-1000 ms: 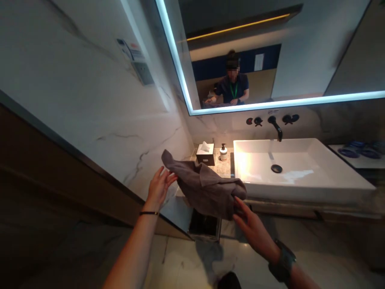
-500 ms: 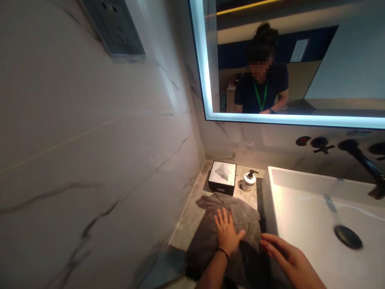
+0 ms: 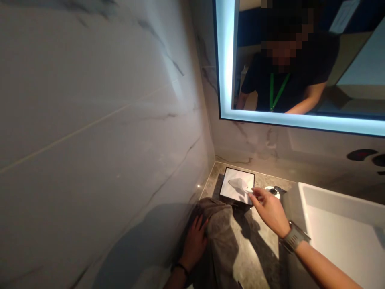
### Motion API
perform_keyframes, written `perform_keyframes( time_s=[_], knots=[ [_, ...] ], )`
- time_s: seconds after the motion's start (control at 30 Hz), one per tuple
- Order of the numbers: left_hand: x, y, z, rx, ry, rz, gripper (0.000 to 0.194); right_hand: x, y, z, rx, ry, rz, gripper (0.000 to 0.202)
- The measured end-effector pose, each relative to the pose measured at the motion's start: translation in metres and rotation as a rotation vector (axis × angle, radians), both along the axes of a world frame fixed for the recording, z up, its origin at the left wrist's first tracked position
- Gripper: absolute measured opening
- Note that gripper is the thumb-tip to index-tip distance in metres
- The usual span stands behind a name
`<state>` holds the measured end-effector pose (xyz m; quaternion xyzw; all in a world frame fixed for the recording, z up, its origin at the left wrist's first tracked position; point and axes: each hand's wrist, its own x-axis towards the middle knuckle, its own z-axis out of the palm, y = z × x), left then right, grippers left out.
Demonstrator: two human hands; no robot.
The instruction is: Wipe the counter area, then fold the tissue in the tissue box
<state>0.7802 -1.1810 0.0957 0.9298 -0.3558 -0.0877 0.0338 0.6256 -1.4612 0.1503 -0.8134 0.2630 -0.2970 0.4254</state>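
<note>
Marble wall (image 3: 90, 120) rises just left of my left hand (image 3: 194, 243), and the lit mirror (image 3: 300, 60) hangs above my right hand (image 3: 269, 206). Grey stone bench (image 3: 255, 257) lies under both hands, with the white sink (image 3: 337, 233) to the right of my right wrist. My left hand lies flat, fingers spread, pressing the grey towel (image 3: 219, 241). My right hand pinches the tissue (image 3: 237, 185) sticking up from the tissue box (image 3: 237, 192), just beyond the towel.

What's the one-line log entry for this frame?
left hand: on grey towel | right hand: at tissue box | surface: counter
</note>
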Motion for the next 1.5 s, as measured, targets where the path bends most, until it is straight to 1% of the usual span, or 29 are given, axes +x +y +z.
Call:
perform_keyframes(
  time_s=[0.07, 0.13, 0.2, 0.23, 0.27, 0.33, 0.37, 0.43, 0.47, 0.53, 0.6, 0.67, 0.7, 0.8, 0.9, 1.0, 1.13, 1.23, 1.37, 1.43, 1.5],
  knots=[
    [-0.008, -0.019, 0.014, -0.136, -0.024, 0.034, 0.065, 0.019, -0.001, 0.006, -0.207, 0.077, -0.042, 0.032],
    [-0.022, -0.048, 0.031, -0.361, -0.115, 0.019, 0.051, 0.030, -0.002, 0.007, -0.344, 0.150, -0.045, 0.019],
    [-0.035, -0.085, 0.052, -0.571, -0.204, -0.009, 0.036, 0.035, -0.002, 0.005, -0.382, 0.174, -0.035, 0.014],
    [-0.040, -0.106, 0.063, -0.633, -0.237, -0.011, 0.033, 0.036, -0.003, 0.003, -0.380, 0.168, -0.030, 0.014],
    [-0.044, -0.127, 0.073, -0.661, -0.269, -0.011, 0.034, 0.035, -0.004, 0.002, -0.377, 0.158, -0.026, 0.014],
    [-0.047, -0.165, 0.091, -0.622, -0.337, -0.021, 0.043, 0.033, -0.007, 0.000, -0.376, 0.138, -0.018, 0.014],
    [-0.047, -0.181, 0.097, -0.571, -0.371, -0.025, 0.045, 0.032, -0.010, -0.001, -0.372, 0.130, -0.020, 0.015],
    [-0.041, -0.200, 0.105, -0.446, -0.415, -0.017, 0.038, 0.030, -0.015, -0.002, -0.353, 0.117, -0.041, 0.018],
    [-0.037, -0.204, 0.107, -0.392, -0.425, -0.007, 0.032, 0.029, -0.019, -0.001, -0.338, 0.108, -0.054, 0.020],
    [-0.025, -0.200, 0.110, -0.335, -0.418, -0.010, 0.026, 0.029, -0.026, 0.000, -0.307, 0.081, -0.071, 0.022],
    [-0.012, -0.189, 0.116, -0.326, -0.370, -0.085, 0.028, 0.031, -0.032, 0.001, -0.278, 0.037, -0.059, 0.023],
    [0.000, -0.179, 0.123, -0.350, -0.286, -0.179, 0.030, 0.036, -0.036, 0.003, -0.242, -0.023, -0.037, 0.025],
    [0.005, -0.175, 0.127, -0.374, -0.228, -0.197, 0.031, 0.038, -0.038, 0.004, -0.217, -0.054, -0.031, 0.025],
    [0.018, -0.171, 0.133, -0.452, -0.069, -0.152, 0.028, 0.046, -0.039, 0.004, -0.127, -0.129, -0.035, 0.028],
    [0.024, -0.173, 0.133, -0.489, 0.024, -0.131, 0.024, 0.046, -0.037, -0.001, -0.062, -0.168, -0.001, 0.037],
    [0.027, -0.174, 0.130, -0.523, 0.077, -0.125, 0.022, 0.043, -0.033, -0.007, -0.040, -0.188, 0.047, 0.046],
    [0.027, -0.175, 0.127, -0.531, 0.085, -0.107, 0.023, 0.046, -0.032, -0.012, -0.002, -0.211, 0.058, 0.041],
    [0.026, -0.173, 0.124, -0.499, 0.036, -0.102, 0.030, 0.052, -0.038, -0.014, 0.098, -0.209, 0.059, 0.040],
    [0.030, -0.172, 0.124, -0.411, -0.058, -0.181, 0.036, 0.051, -0.042, -0.017, 0.196, -0.231, 0.161, 0.037],
    [0.035, -0.175, 0.127, -0.422, -0.044, -0.231, 0.040, 0.047, -0.042, -0.019, 0.201, -0.239, 0.192, 0.037],
    [0.042, -0.176, 0.129, -0.448, 0.013, -0.254, 0.041, 0.044, -0.040, -0.019, 0.188, -0.225, 0.186, 0.038]
  ],
)
